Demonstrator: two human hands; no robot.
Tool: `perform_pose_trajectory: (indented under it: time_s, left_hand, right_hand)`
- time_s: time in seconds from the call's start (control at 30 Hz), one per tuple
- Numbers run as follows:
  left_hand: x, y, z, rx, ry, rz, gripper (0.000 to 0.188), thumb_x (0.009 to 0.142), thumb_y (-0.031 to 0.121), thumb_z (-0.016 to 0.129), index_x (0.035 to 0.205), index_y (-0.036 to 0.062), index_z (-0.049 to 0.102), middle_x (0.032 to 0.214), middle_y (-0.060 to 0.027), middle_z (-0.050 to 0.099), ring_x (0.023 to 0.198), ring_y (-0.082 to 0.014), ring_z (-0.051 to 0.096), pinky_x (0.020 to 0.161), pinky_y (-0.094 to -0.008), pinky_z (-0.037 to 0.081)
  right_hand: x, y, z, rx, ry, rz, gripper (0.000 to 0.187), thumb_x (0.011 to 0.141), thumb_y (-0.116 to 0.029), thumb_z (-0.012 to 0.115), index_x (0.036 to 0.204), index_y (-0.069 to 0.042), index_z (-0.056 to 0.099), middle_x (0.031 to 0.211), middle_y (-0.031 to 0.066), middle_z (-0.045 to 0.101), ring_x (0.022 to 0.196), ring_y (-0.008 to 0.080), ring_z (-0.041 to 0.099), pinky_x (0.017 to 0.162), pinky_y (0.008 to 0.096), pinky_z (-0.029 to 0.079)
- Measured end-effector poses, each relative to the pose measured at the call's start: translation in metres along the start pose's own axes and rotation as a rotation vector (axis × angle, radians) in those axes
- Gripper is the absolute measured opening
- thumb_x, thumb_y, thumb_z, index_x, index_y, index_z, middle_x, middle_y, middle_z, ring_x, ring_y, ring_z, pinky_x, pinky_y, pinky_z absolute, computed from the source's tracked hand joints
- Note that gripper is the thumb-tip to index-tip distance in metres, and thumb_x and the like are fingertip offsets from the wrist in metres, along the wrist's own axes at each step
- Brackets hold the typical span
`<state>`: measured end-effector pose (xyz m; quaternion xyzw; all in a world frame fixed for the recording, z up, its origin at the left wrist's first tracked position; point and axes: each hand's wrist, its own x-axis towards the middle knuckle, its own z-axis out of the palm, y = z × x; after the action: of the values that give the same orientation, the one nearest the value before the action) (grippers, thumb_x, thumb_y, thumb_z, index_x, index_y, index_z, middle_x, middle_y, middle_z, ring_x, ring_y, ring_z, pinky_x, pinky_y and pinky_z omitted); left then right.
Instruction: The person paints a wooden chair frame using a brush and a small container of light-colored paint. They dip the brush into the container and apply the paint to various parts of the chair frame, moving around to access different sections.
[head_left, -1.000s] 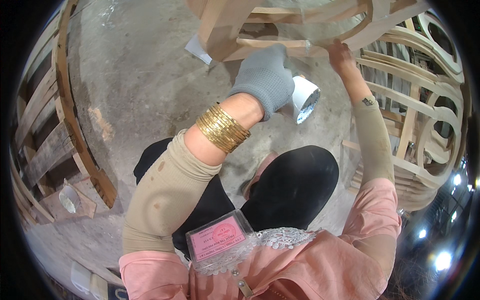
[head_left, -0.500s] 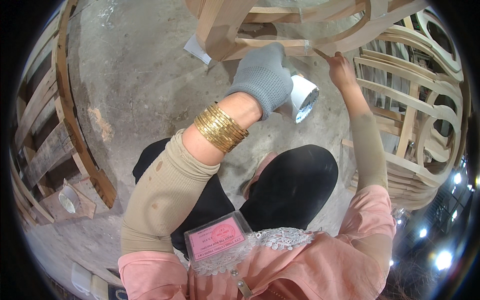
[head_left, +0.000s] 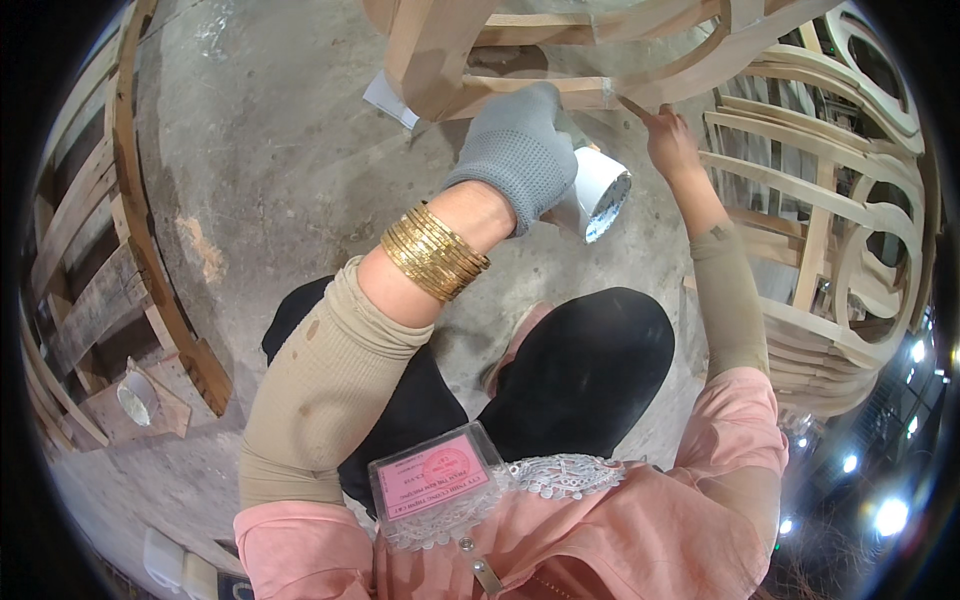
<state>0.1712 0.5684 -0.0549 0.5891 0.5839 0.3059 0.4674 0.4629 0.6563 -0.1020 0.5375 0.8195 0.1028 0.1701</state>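
Observation:
My left hand (head_left: 522, 150), in a grey knitted glove, is closed beside the lower rail of a pale wooden frame (head_left: 430, 60). A white cup (head_left: 598, 190) with whitish-blue paste along its rim juts out under that hand, tilted with its mouth toward the lower right. The glove hides the fingers and where they grip. My bare right hand (head_left: 673, 140) pinches a thin, dark, flat-looking tool (head_left: 634, 107). Its tip reaches a whitish patch at a joint (head_left: 608, 92) in the rail. I cannot make out the tool's exact kind.
Curved wooden frames (head_left: 800, 200) are stacked at the right. A slatted wooden structure (head_left: 120, 200) stands at the left, with another white cup (head_left: 137, 398) at its lower end. White paper (head_left: 390, 102) lies on the concrete floor (head_left: 280, 150) by the frame.
My right hand has shifted slightly left with the tool, its tip still near the joint. The left hand and the cup appear a little farther left and up.

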Motion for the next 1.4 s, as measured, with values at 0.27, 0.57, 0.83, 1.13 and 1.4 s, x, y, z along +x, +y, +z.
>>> perform_pose_trajectory:
  time_s: [0.27, 0.57, 0.83, 1.13, 1.4]
  left_hand:
    - [-0.002, 0.000, -0.001, -0.028, 0.002, 0.002, 0.028, 0.073, 0.019, 0.049, 0.089, -0.0023, 0.058, 0.081, -0.0243, 0.060, 0.078, -0.0379, 0.059, 0.073, -0.0400, 0.047]
    - [-0.007, 0.003, -0.002, -0.065, 0.030, 0.043, 0.029, 0.073, 0.018, 0.051, 0.090, -0.0040, 0.058, 0.082, -0.0242, 0.061, 0.080, -0.0374, 0.060, 0.074, -0.0390, 0.048]
    - [-0.008, -0.003, 0.000, -0.027, 0.064, 0.052, 0.028, 0.073, 0.017, 0.052, 0.090, -0.0040, 0.057, 0.084, -0.0249, 0.061, 0.080, -0.0366, 0.060, 0.073, -0.0387, 0.047]
    - [-0.006, -0.007, 0.006, 0.035, 0.076, 0.064, 0.028, 0.073, 0.017, 0.054, 0.091, -0.0046, 0.058, 0.083, -0.0237, 0.060, 0.079, -0.0355, 0.059, 0.073, -0.0374, 0.047]
    - [-0.005, -0.006, 0.012, 0.102, 0.122, 0.129, 0.031, 0.074, 0.018, 0.055, 0.094, -0.0065, 0.057, 0.085, -0.0247, 0.060, 0.079, -0.0357, 0.060, 0.071, -0.0369, 0.048]
  right_hand:
    - [0.002, -0.011, -0.009, 0.041, 0.007, 0.058, 0.061, 0.075, 0.002, 0.037, 0.123, -0.032, 0.050, 0.095, 0.0215, 0.054, 0.085, 0.0386, 0.056, 0.078, 0.0425, 0.046]
    - [-0.008, -0.001, -0.010, -0.012, 0.035, 0.062, 0.028, 0.079, -0.007, 0.045, 0.099, -0.015, 0.062, 0.097, 0.0151, 0.052, 0.088, 0.0350, 0.054, 0.072, 0.0437, 0.048]
    - [-0.021, -0.007, -0.001, 0.073, 0.143, 0.083, 0.031, 0.079, -0.006, 0.044, 0.101, -0.015, 0.062, 0.091, 0.0132, 0.052, 0.083, 0.0324, 0.053, 0.071, 0.0408, 0.046]
    - [-0.040, -0.003, 0.024, 0.131, 0.192, 0.126, 0.028, 0.082, -0.007, 0.045, 0.102, -0.017, 0.062, 0.085, 0.0090, 0.050, 0.081, 0.0286, 0.052, 0.069, 0.0391, 0.046]
    - [-0.040, 0.001, 0.033, 0.102, 0.203, 0.104, 0.032, 0.081, -0.006, 0.046, 0.108, -0.016, 0.059, 0.087, 0.0082, 0.050, 0.084, 0.0270, 0.052, 0.069, 0.0371, 0.047]
